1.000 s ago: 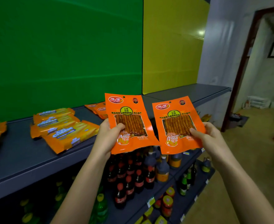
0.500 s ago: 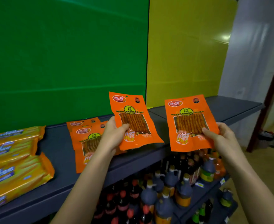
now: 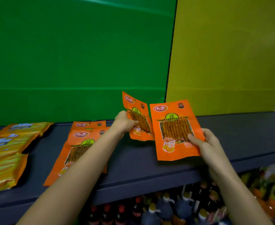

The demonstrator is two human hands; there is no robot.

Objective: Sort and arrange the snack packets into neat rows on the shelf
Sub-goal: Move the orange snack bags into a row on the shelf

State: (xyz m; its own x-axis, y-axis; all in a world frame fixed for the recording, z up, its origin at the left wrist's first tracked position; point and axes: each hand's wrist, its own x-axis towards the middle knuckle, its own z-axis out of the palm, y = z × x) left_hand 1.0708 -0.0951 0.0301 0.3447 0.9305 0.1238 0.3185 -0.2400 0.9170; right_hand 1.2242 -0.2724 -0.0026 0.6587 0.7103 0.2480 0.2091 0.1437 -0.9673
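Likely the shelf's [image 3: 149, 163] front edge is the risk: a packet laid too near it could slip to the bottles [image 3: 166, 208] below, or overlap the flat orange packets [image 3: 81, 143]. Above the shelf, the left hand [image 3: 123, 123] pinches a tilted packet [image 3: 139, 111], and the right hand [image 3: 205, 143] grips a second packet [image 3: 174, 127] by its right side.

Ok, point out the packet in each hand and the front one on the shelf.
Left-hand packet [image 3: 136, 110], head view, green badge.
Right-hand packet [image 3: 175, 129], head view, clear window.
Front shelf packet [image 3: 88, 142], head view, green badge.

left packet [image 3: 137, 111], right packet [image 3: 174, 125]: orange, upright over shelf [image 3: 149, 168] | flat pair [image 3: 83, 143] overlapping | yellow packs [image 3: 6, 143], perhaps four
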